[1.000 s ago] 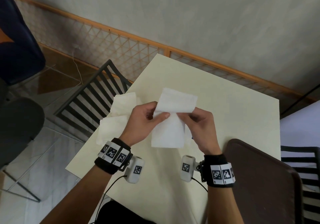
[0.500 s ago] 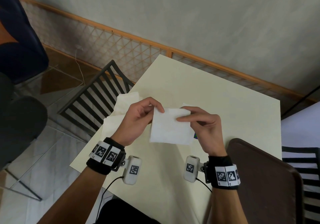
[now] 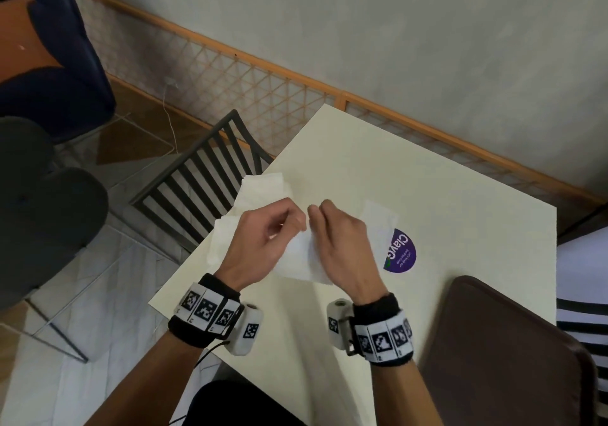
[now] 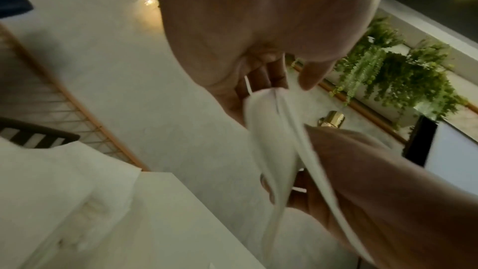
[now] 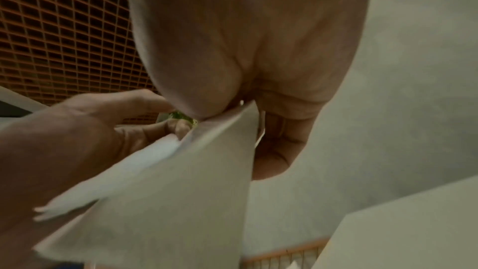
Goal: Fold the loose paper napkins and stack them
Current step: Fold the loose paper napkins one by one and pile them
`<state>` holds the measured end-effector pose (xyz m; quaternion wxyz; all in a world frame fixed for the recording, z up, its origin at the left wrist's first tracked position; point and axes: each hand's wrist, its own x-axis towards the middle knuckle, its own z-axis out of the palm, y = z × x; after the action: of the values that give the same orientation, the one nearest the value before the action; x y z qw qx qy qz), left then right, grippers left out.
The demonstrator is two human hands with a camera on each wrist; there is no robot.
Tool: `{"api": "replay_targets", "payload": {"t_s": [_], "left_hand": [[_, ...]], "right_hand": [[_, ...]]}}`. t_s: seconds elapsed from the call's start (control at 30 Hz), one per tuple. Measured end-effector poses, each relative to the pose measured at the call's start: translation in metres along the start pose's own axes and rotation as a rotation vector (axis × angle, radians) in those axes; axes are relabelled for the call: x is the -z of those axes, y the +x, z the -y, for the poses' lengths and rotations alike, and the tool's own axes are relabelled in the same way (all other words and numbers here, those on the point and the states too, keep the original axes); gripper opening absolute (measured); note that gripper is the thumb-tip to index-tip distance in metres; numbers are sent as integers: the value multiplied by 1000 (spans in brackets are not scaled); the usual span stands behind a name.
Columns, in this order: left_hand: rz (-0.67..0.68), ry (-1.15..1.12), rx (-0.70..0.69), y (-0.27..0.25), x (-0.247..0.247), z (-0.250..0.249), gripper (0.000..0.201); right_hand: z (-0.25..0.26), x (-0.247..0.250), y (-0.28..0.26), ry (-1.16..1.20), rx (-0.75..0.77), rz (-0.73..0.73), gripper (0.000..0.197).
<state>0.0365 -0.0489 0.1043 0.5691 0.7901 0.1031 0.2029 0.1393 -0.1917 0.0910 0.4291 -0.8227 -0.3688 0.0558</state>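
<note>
The left hand (image 3: 263, 241) and right hand (image 3: 342, 244) both pinch one white napkin (image 3: 301, 261) by its upper edge, held above the table (image 3: 427, 175) (folded, layers hanging). Loose napkins (image 3: 260, 192) lie left of the hands; a folded one (image 3: 380, 218) lies right, over a purple sticker (image 3: 401, 253).

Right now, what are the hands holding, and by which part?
Both the left hand and the right hand pinch one folded paper napkin at its upper edge, above the table.
</note>
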Motion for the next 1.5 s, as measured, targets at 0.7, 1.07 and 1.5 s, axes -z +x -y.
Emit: {"api": "replay_targets", "payload": {"t_s": [0.7,1.07,1.5], "left_hand": [[-45,778,513,-11,53,161,44],[16,581,99,1,-23,113,34],[250,441,147,32,-86,93,29]], "right_hand": [[-25,-155,36,-183,-299,322,30],[-169,-25,24,-474,-766,-72,43],[-218,12,37,-260,-982,-29,37]]}}
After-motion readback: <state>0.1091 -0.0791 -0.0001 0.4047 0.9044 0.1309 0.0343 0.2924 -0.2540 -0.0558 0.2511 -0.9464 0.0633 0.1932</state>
